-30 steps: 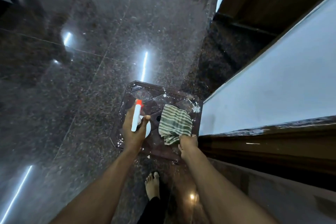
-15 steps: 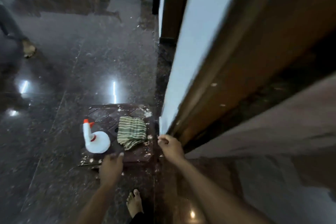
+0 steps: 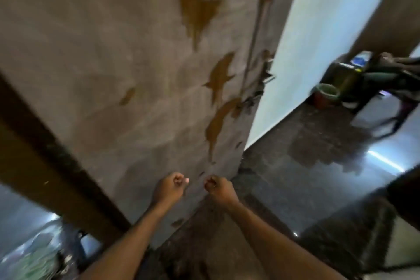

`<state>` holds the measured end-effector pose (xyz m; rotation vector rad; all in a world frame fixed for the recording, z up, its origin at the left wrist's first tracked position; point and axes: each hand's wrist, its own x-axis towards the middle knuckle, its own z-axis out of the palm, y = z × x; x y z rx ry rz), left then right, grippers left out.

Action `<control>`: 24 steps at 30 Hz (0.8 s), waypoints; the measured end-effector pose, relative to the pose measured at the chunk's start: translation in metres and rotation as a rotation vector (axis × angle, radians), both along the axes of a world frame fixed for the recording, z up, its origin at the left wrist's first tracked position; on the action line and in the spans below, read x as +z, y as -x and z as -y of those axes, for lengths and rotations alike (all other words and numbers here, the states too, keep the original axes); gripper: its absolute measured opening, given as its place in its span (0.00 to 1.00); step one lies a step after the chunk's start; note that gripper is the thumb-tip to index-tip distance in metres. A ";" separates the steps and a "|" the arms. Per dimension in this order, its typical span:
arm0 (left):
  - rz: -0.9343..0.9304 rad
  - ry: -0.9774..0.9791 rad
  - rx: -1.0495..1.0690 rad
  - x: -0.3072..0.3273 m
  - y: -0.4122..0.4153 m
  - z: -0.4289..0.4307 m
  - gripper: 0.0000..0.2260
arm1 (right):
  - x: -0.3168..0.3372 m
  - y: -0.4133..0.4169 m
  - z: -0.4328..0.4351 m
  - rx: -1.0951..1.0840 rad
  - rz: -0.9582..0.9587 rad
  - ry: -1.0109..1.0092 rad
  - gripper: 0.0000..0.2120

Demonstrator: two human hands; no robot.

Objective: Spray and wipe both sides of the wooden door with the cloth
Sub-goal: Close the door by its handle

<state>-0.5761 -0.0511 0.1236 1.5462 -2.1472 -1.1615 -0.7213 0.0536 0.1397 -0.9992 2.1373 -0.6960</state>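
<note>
The wooden door fills the upper left of the head view, its face dusty grey with several brown wet-looking patches. Its dark brown edge runs diagonally at the left. My left hand and my right hand are both curled like fists close to the door's lower part, and neither holds anything I can see. A blurred greenish patch shows at the bottom left; I cannot tell whether it is the cloth. The spray bottle is out of view.
A white wall stands right of the door. Glossy dark stone floor spreads to the right. At the far right are a green bucket and dark furniture.
My left hand let go of the spray bottle on the floor mat and my right hand left the cloth. My view swung up from the floor to the door face, both hands empty.
</note>
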 end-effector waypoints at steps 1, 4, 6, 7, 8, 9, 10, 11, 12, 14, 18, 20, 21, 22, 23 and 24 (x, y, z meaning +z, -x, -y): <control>-0.002 0.043 -0.026 0.015 0.030 0.006 0.10 | 0.010 0.021 -0.005 -0.033 -0.012 0.012 0.13; 0.004 0.191 -0.136 0.067 0.131 0.021 0.12 | 0.031 0.086 -0.025 -0.181 -0.011 0.045 0.11; 0.006 0.258 -0.182 0.092 0.192 0.032 0.14 | 0.041 0.121 -0.035 -0.246 -0.009 0.048 0.12; 0.003 0.286 -0.215 0.103 0.226 0.037 0.16 | 0.046 0.140 -0.040 -0.270 -0.013 0.047 0.12; -0.007 0.310 -0.234 0.112 0.255 0.042 0.17 | 0.049 0.155 -0.045 -0.288 -0.017 0.039 0.11; -0.011 0.345 -0.262 0.120 0.290 0.048 0.18 | 0.051 0.176 -0.049 -0.311 -0.027 0.031 0.11; -0.004 0.389 -0.276 0.127 0.319 0.054 0.19 | 0.055 0.192 -0.052 -0.314 -0.040 0.016 0.11; 0.005 0.426 -0.277 0.132 0.339 0.061 0.20 | 0.057 0.203 -0.054 -0.305 -0.060 -0.004 0.11; 0.009 0.463 -0.281 0.139 0.366 0.068 0.22 | 0.058 0.219 -0.055 -0.313 -0.081 -0.022 0.11; 0.029 0.521 -0.264 0.148 0.411 0.083 0.23 | 0.062 0.246 -0.054 -0.320 -0.123 -0.055 0.10; 0.026 0.532 -0.294 0.156 0.495 0.110 0.25 | 0.078 0.307 -0.039 -0.383 -0.276 -0.046 0.12; 0.074 0.403 -0.365 0.145 0.531 0.122 0.22 | 0.087 0.331 -0.030 -0.380 -0.433 -0.028 0.14; 0.123 0.334 -0.371 0.135 0.545 0.128 0.19 | 0.091 0.340 -0.026 -0.370 -0.514 -0.022 0.15; 0.177 0.262 -0.343 0.126 0.560 0.132 0.17 | 0.092 0.350 -0.024 -0.368 -0.589 -0.013 0.16; 0.226 0.216 -0.308 0.121 0.568 0.133 0.17 | 0.093 0.358 -0.023 -0.364 -0.655 -0.011 0.16; 0.247 0.190 -0.280 0.117 0.573 0.133 0.17 | 0.094 0.364 -0.024 -0.358 -0.704 -0.023 0.16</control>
